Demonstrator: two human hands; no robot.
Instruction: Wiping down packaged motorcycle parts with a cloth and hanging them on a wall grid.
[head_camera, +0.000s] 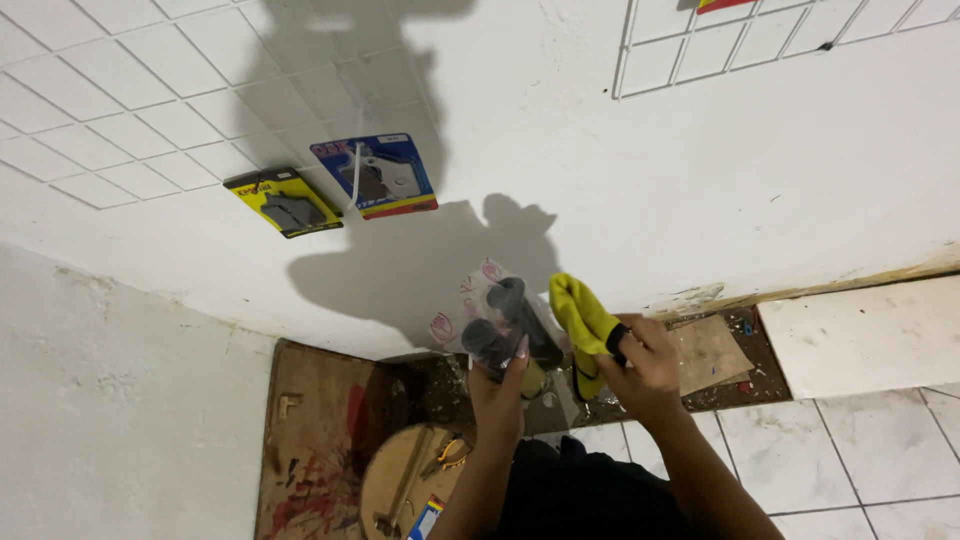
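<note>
We held a clear plastic packet (478, 300) of 2 dark cylindrical pieces, probably rubber grips, in our left hand (497, 385), its grip closed around the packet's lower end with the thumb up the front. Our right hand (645, 365) gripped a yellow cloth (583, 318) tightly, the cloth's free end standing up just beside the packet and seemingly touching the dark pieces (505, 322) on their right side.

Judging by this, the wiping seemed to be under way rather than finished: the cloth was at the packet, but we could not tell how much of its surface had been gone over, since the view was dim and shadowed there.

Above both grips, well apart on the white wall, hung 2 carded parts, a yellow card (283, 201) and a blue card (375, 176). Below the left grip lay a round wooden board (400, 485) with a pair of pliers (450, 455) on it, on the floor.
</note>
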